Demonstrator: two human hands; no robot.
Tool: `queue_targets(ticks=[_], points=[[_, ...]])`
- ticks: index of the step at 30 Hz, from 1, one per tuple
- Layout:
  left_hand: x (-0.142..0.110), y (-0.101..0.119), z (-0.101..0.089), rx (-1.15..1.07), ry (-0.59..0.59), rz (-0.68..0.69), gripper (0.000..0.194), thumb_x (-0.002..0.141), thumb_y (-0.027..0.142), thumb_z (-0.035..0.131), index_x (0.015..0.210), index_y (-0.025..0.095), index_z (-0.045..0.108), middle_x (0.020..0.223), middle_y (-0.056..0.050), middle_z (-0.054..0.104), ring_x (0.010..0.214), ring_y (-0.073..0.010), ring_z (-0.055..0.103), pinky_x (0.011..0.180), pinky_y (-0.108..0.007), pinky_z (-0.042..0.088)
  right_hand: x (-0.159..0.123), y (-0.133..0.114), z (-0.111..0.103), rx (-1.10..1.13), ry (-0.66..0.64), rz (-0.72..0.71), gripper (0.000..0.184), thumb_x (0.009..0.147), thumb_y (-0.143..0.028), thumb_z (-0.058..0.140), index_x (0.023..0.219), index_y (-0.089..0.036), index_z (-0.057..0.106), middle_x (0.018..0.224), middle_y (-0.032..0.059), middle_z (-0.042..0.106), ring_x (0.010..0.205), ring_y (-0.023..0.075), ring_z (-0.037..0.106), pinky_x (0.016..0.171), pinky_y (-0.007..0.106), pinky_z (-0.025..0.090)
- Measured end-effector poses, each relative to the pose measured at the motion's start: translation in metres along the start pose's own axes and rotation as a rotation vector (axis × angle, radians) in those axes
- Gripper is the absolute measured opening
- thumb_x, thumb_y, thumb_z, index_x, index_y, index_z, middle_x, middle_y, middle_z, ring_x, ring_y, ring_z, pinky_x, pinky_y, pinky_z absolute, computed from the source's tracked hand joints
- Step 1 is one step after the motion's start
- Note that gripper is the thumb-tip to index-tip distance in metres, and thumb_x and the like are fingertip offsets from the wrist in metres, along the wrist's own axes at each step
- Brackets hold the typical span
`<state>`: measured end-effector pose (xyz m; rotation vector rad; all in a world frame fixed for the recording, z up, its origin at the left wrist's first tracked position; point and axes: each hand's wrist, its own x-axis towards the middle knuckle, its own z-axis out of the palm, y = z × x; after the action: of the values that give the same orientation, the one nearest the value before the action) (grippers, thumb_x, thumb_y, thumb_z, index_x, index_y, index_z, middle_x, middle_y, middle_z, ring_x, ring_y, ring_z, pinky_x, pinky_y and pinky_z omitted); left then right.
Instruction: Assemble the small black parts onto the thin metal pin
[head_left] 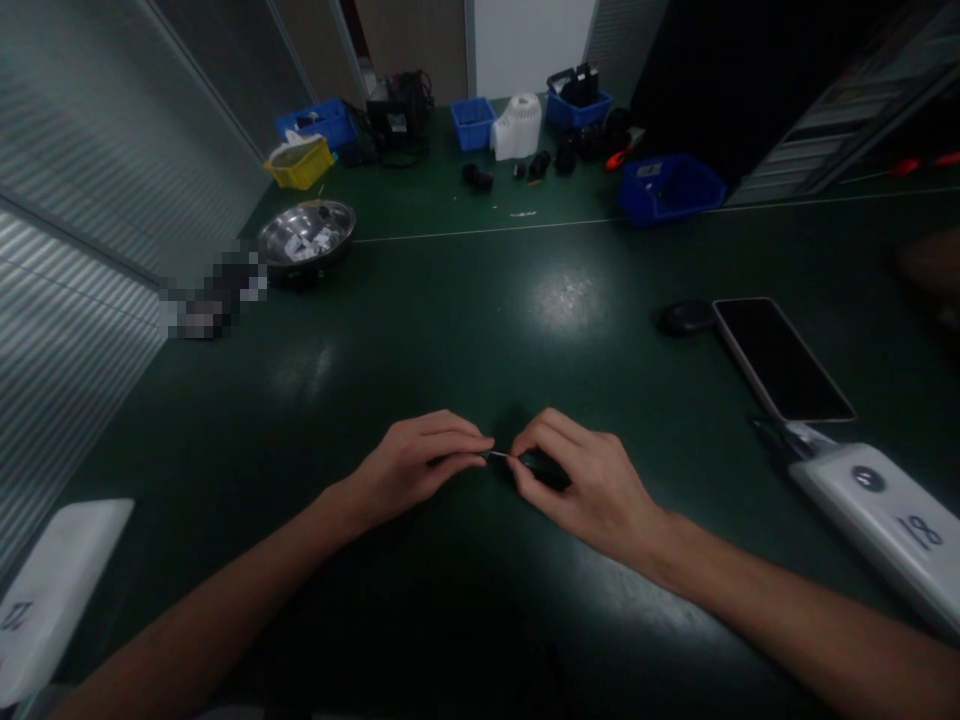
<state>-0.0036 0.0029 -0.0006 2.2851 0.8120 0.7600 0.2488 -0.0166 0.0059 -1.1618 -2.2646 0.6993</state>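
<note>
Over the green tabletop (420, 330), my left hand (420, 455) is closed, thumb and fingertips pinched on one end of a thin, shiny rod-like piece (500, 454). A small dark bit shows at that end, by the fingertips. My right hand (577, 465) pinches the other end between thumb and forefinger, its remaining fingers curled in. Only a short length of the piece shows in the gap between the hands. It is too small and dim for me to tell its kind.
To the right are a phone (784, 358), a black mouse (686, 318) and a white power bank (885, 520). Another white device (64, 590) lies at left. A metal bowl (306, 235), a yellow bin (301, 168) and several blue bins (671, 190) stand farther back.
</note>
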Motion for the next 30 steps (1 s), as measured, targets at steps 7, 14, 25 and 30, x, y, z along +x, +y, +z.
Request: queue_targets(ticks=[7,14,25,30], points=[[0.001,0.003,0.005,0.074,-0.017,0.019,0.024,0.097,0.018,0.063,0.120,0.017,0.071,0.107,-0.009,0.072,0.095,-0.0159,0.067,0.081,-0.029,0.057,-0.001,0.002,0.003,-0.074,-0.025,-0.060,0.014,0.101,-0.028,0.052,0.103,-0.021,0.064,0.097,0.0023,0.063,0.074,0.0119,0.060,0.063,0.026,0.045],[0.000,0.007,0.005,-0.001,0.046,-0.029,0.029,0.096,0.017,0.065,0.124,0.019,0.071,0.109,-0.008,0.071,0.096,-0.0155,0.068,0.082,-0.028,0.058,0.000,0.001,0.000,0.029,-0.007,-0.050,0.014,0.102,-0.029,0.052,0.102,-0.021,0.063,0.097,0.0033,0.063,0.078,0.0126,0.061,0.066,0.026,0.048],[0.000,0.012,0.007,0.042,0.030,-0.042,0.036,0.096,0.015,0.064,0.131,0.021,0.066,0.108,-0.007,0.067,0.095,-0.0153,0.063,0.081,-0.028,0.054,0.000,0.000,-0.001,0.080,0.062,-0.041,0.010,0.100,-0.026,0.056,0.102,-0.020,0.064,0.096,0.0027,0.063,0.079,0.0125,0.061,0.068,0.026,0.048],[-0.001,0.011,0.007,0.273,-0.056,-0.047,0.046,0.098,0.016,0.055,0.144,0.022,0.055,0.109,-0.009,0.062,0.096,-0.0201,0.056,0.081,-0.035,0.049,0.000,0.000,-0.002,-0.021,0.078,0.034,0.012,0.100,-0.028,0.055,0.100,-0.020,0.065,0.096,0.0027,0.064,0.076,0.0125,0.060,0.065,0.026,0.044]])
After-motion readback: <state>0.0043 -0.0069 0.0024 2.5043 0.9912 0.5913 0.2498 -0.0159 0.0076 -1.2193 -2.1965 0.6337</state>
